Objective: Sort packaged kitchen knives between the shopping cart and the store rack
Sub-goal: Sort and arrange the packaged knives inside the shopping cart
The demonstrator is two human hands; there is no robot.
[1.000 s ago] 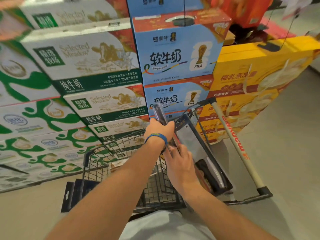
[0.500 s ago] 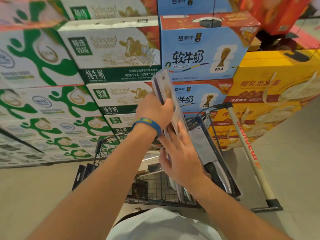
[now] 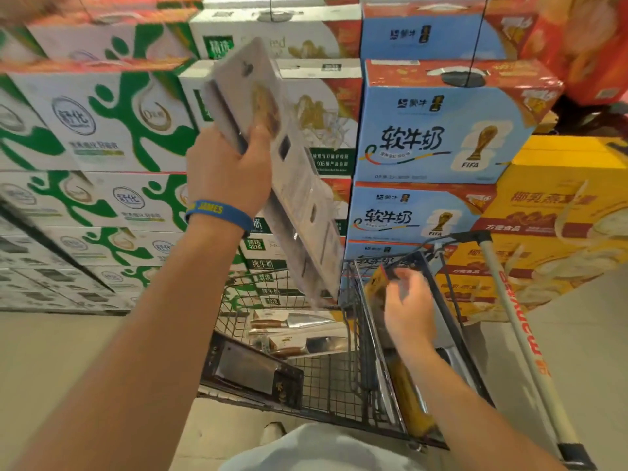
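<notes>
Sorting in progress, viewed from above the shopping cart [image 3: 339, 379]. The left hand [image 3: 231, 171] is raised above the cart's far end, fingers and thumb curled round the upper part of a pale packaged knife [image 3: 295, 198]. The grip sits on the pack's upper third, so a short length stands above the hand and a long tail slants down toward the cart, its lower end hanging just over the basket rim, clear of the contents. Whether one card or two stacked cards are held cannot be told. The right hand [image 3: 409, 311] reaches to the cart's right side, its fingers at the top edge of a yellow-carded pack [image 3: 379, 283] standing upright there. Motion blur hides whether they pinch it or merely touch it. Several items lie in the basket: two wooden-handled knife packs [image 3: 299, 334] and a black boxed cleaver [image 3: 251, 368], with further upright packs [image 3: 452, 362] along the right wall. Stacked milk cartons [image 3: 424, 137] stand beyond the cart, and no store rack is in view. By judgement the task is at an early or middle stage, with one pack lifted out and most of them unsorted.
</notes>
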